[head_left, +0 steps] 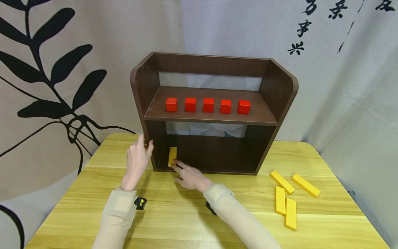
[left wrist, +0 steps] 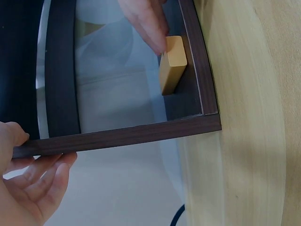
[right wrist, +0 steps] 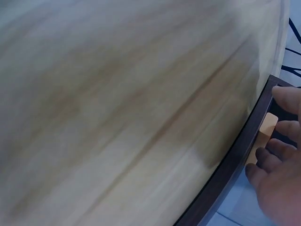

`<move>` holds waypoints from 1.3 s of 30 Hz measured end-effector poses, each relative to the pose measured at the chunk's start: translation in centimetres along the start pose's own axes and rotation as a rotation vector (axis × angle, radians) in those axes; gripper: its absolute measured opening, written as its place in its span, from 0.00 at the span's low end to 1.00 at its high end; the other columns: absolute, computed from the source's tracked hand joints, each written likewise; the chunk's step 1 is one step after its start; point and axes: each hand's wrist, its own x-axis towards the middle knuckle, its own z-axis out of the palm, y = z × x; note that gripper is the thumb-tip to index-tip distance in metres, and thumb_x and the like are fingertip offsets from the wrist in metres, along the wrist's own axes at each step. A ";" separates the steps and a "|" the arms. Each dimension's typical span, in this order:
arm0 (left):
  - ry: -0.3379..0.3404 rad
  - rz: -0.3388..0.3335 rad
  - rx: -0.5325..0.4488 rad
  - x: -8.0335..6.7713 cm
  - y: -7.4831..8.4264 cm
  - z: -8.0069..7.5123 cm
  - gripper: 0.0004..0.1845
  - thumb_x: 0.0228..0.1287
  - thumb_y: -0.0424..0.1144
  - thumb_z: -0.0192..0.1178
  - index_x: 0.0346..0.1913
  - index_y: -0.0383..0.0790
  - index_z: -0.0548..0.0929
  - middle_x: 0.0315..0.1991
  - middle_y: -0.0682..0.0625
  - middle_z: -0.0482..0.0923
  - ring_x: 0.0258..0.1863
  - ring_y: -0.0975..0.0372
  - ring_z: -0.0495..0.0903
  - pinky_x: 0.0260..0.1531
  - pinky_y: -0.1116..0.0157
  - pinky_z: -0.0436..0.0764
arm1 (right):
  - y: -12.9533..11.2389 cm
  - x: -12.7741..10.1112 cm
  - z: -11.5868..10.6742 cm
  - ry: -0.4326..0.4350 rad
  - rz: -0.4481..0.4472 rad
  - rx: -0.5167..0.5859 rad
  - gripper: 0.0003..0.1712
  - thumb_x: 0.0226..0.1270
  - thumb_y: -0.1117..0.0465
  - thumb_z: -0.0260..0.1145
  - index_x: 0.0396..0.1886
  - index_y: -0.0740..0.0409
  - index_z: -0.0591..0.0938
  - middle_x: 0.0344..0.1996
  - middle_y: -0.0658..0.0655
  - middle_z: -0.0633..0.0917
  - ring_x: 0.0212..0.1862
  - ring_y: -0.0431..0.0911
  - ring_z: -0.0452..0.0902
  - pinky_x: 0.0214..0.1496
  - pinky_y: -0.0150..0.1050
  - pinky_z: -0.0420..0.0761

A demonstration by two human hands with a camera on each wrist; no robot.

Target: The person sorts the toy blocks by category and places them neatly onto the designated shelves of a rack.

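Observation:
A dark brown two-tier shelf [head_left: 214, 119] stands on the table. My left hand [head_left: 136, 159] grips the edge of its left side panel [left wrist: 122, 137], thumb on one side and fingers on the other in the left wrist view. On the lower tier, close to the left panel and the front edge, is a yellow block [head_left: 172, 156]. My right hand [head_left: 191, 176] reaches over the front edge, and its loosely extended fingertips touch the block's near end. The right wrist view shows the fingers [right wrist: 282, 149] beside the block [right wrist: 266, 129], not wrapped round it.
Several red cubes [head_left: 208, 105] sit in a row on the upper tier. To the right of the shelf, several more yellow blocks [head_left: 290, 214] lie on the wooden table [head_left: 174, 221]. A curtain [head_left: 233, 27] with black characters and a leaf pattern hangs behind.

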 end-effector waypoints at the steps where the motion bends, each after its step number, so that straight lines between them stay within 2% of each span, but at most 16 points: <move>1: 0.001 0.001 0.000 0.0 0.0 0.0 0.10 0.62 0.34 0.60 0.33 0.30 0.70 0.20 0.35 0.75 0.18 0.40 0.78 0.13 0.50 0.72 | 0.0 -0.1 0.0 0.010 -0.009 -0.011 0.34 0.73 0.47 0.52 0.74 0.48 0.57 0.76 0.51 0.54 0.72 0.48 0.62 0.68 0.40 0.69; 6: -0.001 0.004 -0.002 0.0 0.0 0.0 0.11 0.62 0.34 0.60 0.34 0.29 0.70 0.20 0.35 0.75 0.18 0.40 0.78 0.13 0.50 0.72 | 0.3 -1.1 -0.2 0.083 -0.067 -0.086 0.33 0.73 0.50 0.54 0.73 0.50 0.59 0.74 0.53 0.58 0.71 0.49 0.64 0.68 0.40 0.69; 10: -0.001 0.009 0.000 -0.1 0.0 -0.1 0.11 0.62 0.34 0.60 0.34 0.29 0.70 0.20 0.36 0.75 0.17 0.41 0.77 0.13 0.51 0.72 | 0.9 -2.3 -0.3 0.130 -0.107 -0.092 0.32 0.72 0.52 0.56 0.73 0.51 0.60 0.73 0.54 0.61 0.70 0.50 0.64 0.68 0.42 0.69; 20: 0.012 0.021 -0.010 -0.1 -0.2 0.0 0.10 0.62 0.33 0.60 0.34 0.29 0.71 0.21 0.35 0.76 0.17 0.42 0.78 0.12 0.52 0.73 | 4.3 -6.7 -1.7 0.212 -0.162 0.043 0.29 0.69 0.56 0.60 0.68 0.54 0.68 0.67 0.57 0.70 0.67 0.49 0.69 0.61 0.43 0.76; 28: 0.004 0.025 -0.004 -0.1 -0.1 0.1 0.10 0.62 0.33 0.60 0.33 0.29 0.70 0.20 0.36 0.75 0.17 0.42 0.78 0.12 0.52 0.72 | 8.8 -11.3 -2.3 0.268 -0.170 0.176 0.24 0.67 0.59 0.62 0.62 0.57 0.74 0.62 0.56 0.76 0.64 0.50 0.72 0.62 0.46 0.75; 32: 0.005 0.027 -0.005 -0.1 -0.2 0.1 0.10 0.63 0.33 0.60 0.34 0.29 0.70 0.21 0.35 0.75 0.17 0.43 0.78 0.12 0.53 0.73 | 11.5 -13.9 -2.4 0.317 -0.125 0.269 0.23 0.65 0.62 0.64 0.60 0.60 0.75 0.59 0.57 0.79 0.62 0.51 0.74 0.60 0.50 0.75; 39: 0.004 0.025 -0.003 0.0 -0.2 0.1 0.11 0.62 0.33 0.60 0.34 0.28 0.70 0.20 0.36 0.74 0.17 0.42 0.78 0.12 0.52 0.73 | 16.3 -18.2 -2.7 0.346 0.062 0.377 0.24 0.65 0.60 0.64 0.61 0.58 0.75 0.58 0.57 0.80 0.61 0.54 0.75 0.59 0.54 0.74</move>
